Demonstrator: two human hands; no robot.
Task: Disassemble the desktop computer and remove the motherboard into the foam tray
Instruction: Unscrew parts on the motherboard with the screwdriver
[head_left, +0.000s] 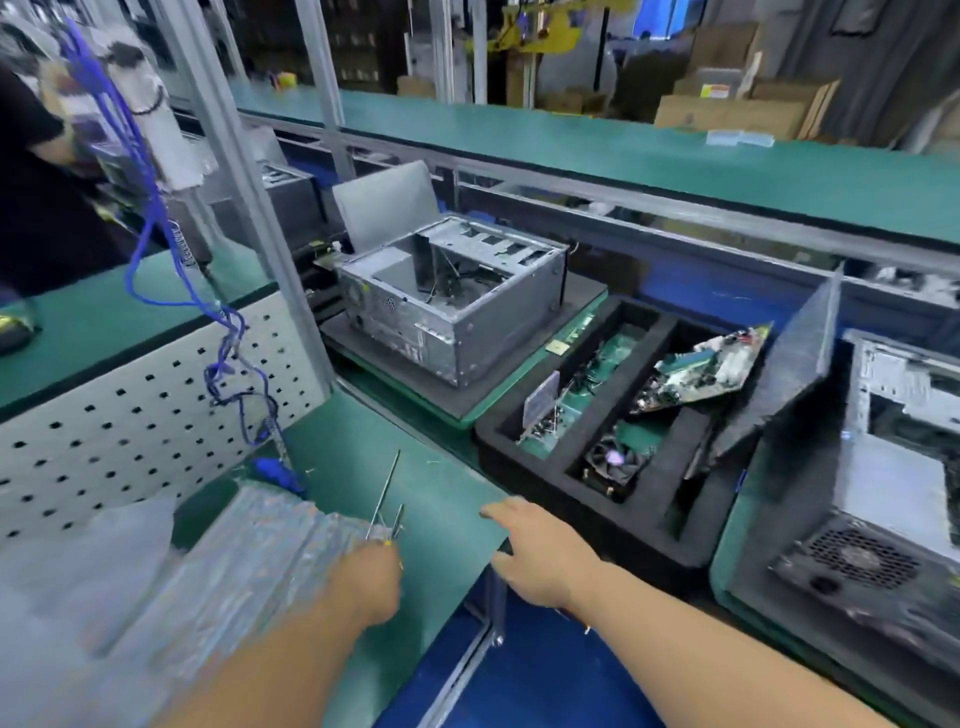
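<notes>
Head view: left hand (370, 574) grips a screwdriver (383, 493), shaft pointing away. Right hand (540, 551) open, flat near the bench edge. Motherboard (701, 366) already lies tilted in the foam tray (519, 447), forward-right, nearer the right hand; emptied case (452, 291) sits beyond

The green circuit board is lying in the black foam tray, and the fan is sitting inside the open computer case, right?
Not quite. The head view shows the fan in the foam tray too, in a compartment in front of the circuit board, not inside the open case. The board does lie in the tray, tilted against its edge.
</notes>
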